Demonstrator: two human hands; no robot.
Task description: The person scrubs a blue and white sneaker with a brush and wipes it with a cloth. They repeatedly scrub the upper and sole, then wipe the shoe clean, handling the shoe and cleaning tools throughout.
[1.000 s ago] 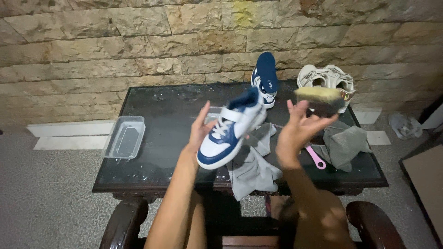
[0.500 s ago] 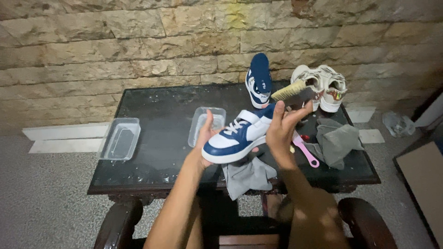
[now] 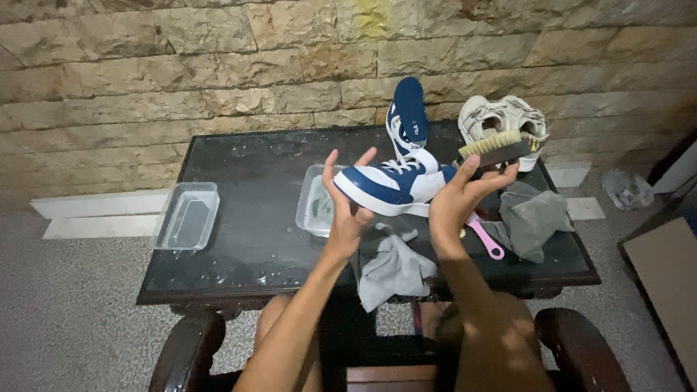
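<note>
Two bare hands hold work above a dark glass-topped surface (image 3: 239, 239). Left hand (image 3: 347, 210): fingers partly spread, grip closed loosely on the toe end of a blue-and-white leather sneaker (image 3: 396, 187), which is held clear of the surface, sole turned toward the near left. Right hand (image 3: 454, 203): grip clenched on the handle of a wooden scrubbing brush with pale bristles (image 3: 497, 149), raised just right of the sneaker and apart from it; bristles face up and away.

Progress, as judged: the brush is not on the shoe at this moment, so scrubbing remains open. Whether the held sneaker is already clean cannot be told. Its blue-and-white mate (image 3: 406, 120) stands upright against the wall at the far edge, and a pair of beige sneakers (image 3: 501, 120) sits at the far right.

Surface: wet spots show on the glass. One clear plastic tray (image 3: 319, 207) lies just behind the left hand; a second clear tray (image 3: 187, 216) overhangs the left edge. Grey cloths (image 3: 396, 268) (image 3: 534, 218) lie near and right, beside a pink-handled tool (image 3: 485, 239).

Room: rough stone-block wall (image 3: 181, 87), speckled floor (image 3: 65, 312), dark wooden chair arms (image 3: 181, 356) nearest.
</note>
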